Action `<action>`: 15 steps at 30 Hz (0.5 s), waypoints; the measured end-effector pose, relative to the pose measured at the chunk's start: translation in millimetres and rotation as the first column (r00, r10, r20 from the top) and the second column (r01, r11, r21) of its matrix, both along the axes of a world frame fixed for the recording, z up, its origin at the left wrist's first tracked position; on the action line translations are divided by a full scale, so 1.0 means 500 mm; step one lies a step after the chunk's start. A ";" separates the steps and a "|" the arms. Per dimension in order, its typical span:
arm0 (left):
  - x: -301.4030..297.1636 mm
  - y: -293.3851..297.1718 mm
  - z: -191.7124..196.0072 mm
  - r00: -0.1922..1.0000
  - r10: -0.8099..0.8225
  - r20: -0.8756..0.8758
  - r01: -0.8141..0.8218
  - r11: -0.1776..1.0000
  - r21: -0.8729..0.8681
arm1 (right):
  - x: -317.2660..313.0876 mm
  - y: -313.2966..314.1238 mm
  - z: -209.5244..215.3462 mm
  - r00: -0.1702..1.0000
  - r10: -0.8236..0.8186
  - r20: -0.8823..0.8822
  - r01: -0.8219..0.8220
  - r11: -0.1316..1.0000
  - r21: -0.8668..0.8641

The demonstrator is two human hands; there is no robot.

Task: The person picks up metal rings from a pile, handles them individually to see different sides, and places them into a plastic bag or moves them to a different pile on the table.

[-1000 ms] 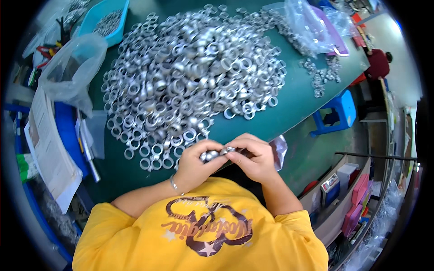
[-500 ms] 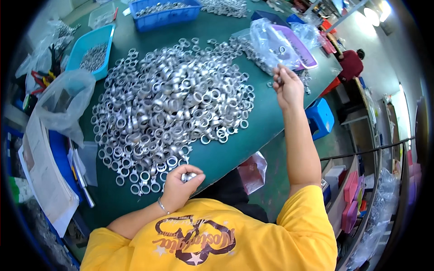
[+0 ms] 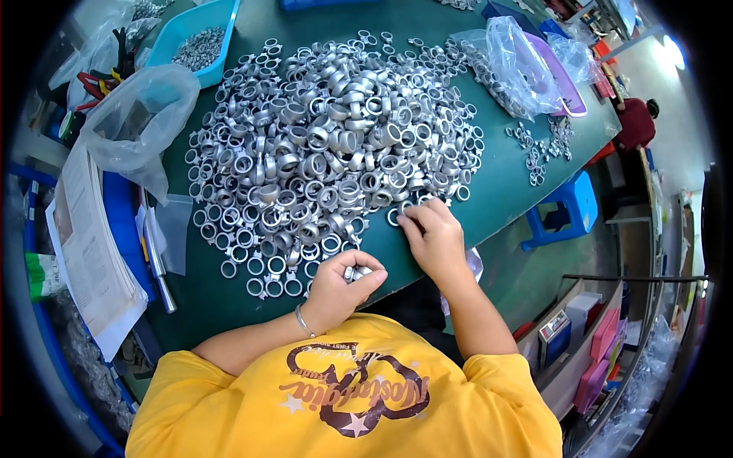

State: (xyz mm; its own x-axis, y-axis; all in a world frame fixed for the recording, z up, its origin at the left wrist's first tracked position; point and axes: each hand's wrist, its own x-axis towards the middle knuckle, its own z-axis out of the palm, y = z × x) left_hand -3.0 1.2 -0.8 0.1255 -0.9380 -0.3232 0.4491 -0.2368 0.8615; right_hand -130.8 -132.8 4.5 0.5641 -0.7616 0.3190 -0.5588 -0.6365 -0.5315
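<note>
A big heap of silver metal rings (image 3: 328,145) covers the middle of the green table (image 3: 504,206). My left hand (image 3: 340,286) is near the table's front edge, closed around a silver metal fitting (image 3: 356,272). My right hand (image 3: 434,233) lies palm down at the heap's near right edge, its fingertips on the rings there. I cannot see whether those fingers grip anything.
A clear bag of small parts (image 3: 519,65) lies on a purple tray (image 3: 569,80) at the back right, with loose rings (image 3: 542,145) beside it. A blue bin (image 3: 195,42) and a plastic bag (image 3: 134,122) stand at the left, papers (image 3: 88,244) below. A blue stool (image 3: 565,210) sits beyond the table's right edge.
My right hand has come back from the clear bag at the far right to the heap's near edge. The left hand stays closed near the front edge.
</note>
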 end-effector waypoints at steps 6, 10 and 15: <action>-0.004 -0.010 -0.007 0.994 0.061 0.095 -0.058 0.998 -0.035 | -0.044 0.044 0.012 0.905 0.132 0.406 -0.332 0.814 0.476; 0.005 -0.011 -0.007 0.970 0.074 0.232 -0.041 0.988 -0.146 | -0.036 0.063 0.011 0.867 0.362 0.343 -0.423 0.898 0.122; 0.002 -0.006 -0.014 0.915 0.151 0.373 -0.028 0.949 -0.315 | -0.041 0.076 0.013 0.877 0.143 0.459 -0.342 0.857 0.385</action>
